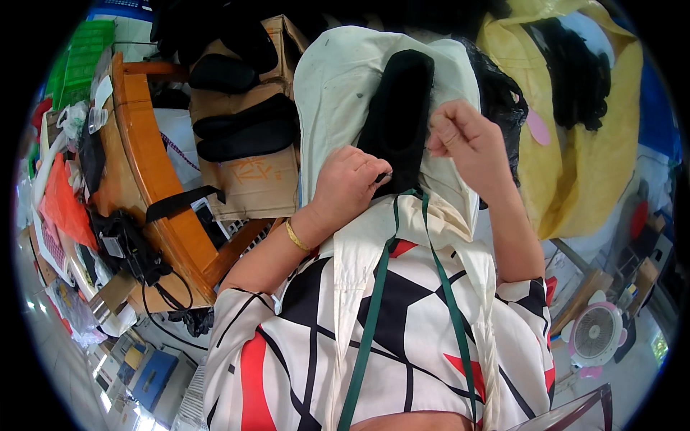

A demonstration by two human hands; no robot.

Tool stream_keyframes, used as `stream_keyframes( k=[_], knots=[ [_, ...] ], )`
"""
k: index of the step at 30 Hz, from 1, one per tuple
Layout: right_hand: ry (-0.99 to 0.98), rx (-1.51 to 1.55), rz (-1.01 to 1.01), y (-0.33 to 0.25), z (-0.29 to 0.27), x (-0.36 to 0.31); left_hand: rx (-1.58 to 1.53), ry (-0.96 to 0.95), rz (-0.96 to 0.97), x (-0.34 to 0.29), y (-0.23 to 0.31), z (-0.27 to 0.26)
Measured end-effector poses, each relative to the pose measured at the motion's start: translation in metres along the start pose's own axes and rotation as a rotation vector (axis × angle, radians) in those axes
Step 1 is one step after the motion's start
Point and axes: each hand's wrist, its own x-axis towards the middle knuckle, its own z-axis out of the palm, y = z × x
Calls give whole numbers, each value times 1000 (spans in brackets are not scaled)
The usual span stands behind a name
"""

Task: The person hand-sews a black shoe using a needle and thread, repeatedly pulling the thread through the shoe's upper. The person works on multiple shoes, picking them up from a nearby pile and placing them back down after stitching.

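A black cloth slipper (394,154) lies lengthwise on the white cloth (327,93) over my lap, its oval opening facing up. My left hand (351,179) is closed at the slipper's near end, thumb and fingers pinching its left edge; a small shiny spot shows at the fingertips. To the right of the slipper, my right hand (463,140) is raised a little with its fingers curled into a pinch. Whatever is in that pinch is too small to make out.
On the left, several black slippers (248,129) rest on a cardboard box (248,190), beside a wooden chair (162,179). A yellow sack (575,179) holding black items stands at the right, next to a black plastic bag (496,93). A fan (596,332) is at lower right.
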Motion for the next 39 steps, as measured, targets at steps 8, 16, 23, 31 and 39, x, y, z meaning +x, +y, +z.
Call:
stream_keyframes(
  k=[8,16,23,31,39],
  knots=[
    [69,883,84,-1,-59,1,6,-37,-50,-1,2,0],
    [48,448,38,21,-13,-5,-11,-27,-77,-4,-2,6],
    [-196,-342,-63,30,28,-25,19,71,-120,-6,2,5],
    [-232,-567,-243,25,28,-32,-13,93,-131,-12,-1,10],
    [-268,-579,-262,24,26,-32,-29,122,-114,-13,-4,12]
  ],
)
